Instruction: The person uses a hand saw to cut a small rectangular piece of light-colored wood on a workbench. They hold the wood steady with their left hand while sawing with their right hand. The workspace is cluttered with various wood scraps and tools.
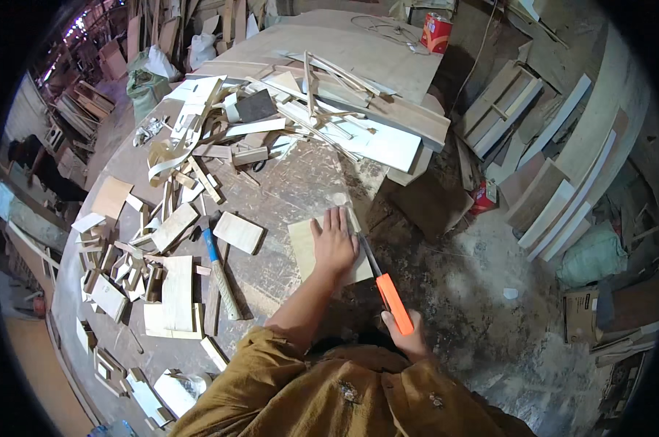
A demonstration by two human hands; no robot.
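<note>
Head view: the left hand [336,251] is lying flat, ungrasping, on a board [304,244] on the table [293,182]; the right hand [406,337] is gripping a saw [388,289], blade running along the board's right side. Sawing seems in hand, probably calling for steady downward pressure next. 2 containers, a red tin [436,33] and a green sack [596,253], are hiding their contents.

Hammer [221,273] left of board [302,246] (both on table [278,193])

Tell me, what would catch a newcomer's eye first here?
The bright orange tool gripped in the right hand at lower centre comes first. Just to its left, the left hand rests flat on a pale board. Farther left, a blue-and-beige hammer lies beside scattered wood scraps.
</note>
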